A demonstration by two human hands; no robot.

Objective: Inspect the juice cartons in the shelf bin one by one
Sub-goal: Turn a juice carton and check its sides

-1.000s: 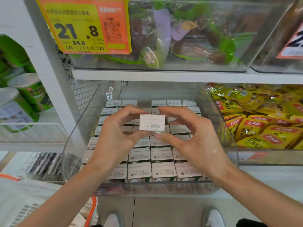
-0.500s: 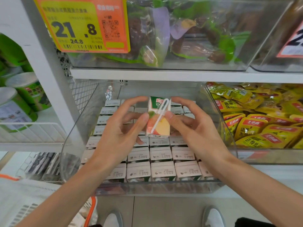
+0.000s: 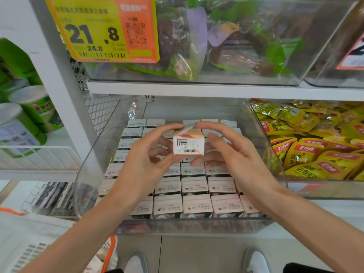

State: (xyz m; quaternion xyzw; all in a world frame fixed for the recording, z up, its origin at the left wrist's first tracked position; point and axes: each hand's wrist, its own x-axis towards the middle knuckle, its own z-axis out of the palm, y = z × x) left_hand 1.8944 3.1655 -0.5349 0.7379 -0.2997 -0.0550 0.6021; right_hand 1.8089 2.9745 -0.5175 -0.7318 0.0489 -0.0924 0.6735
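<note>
Your left hand and right hand both grasp one small juice carton, fingers curled round its two sides. You hold it above the middle of the clear, hard plastic shelf bin, with a flat printed end face turned to you. Under it the other cartons, small cardboard boxes, stand in tight rows up to the front wall. Glossy yellow pouches lie in the next bin, on the right.
</note>
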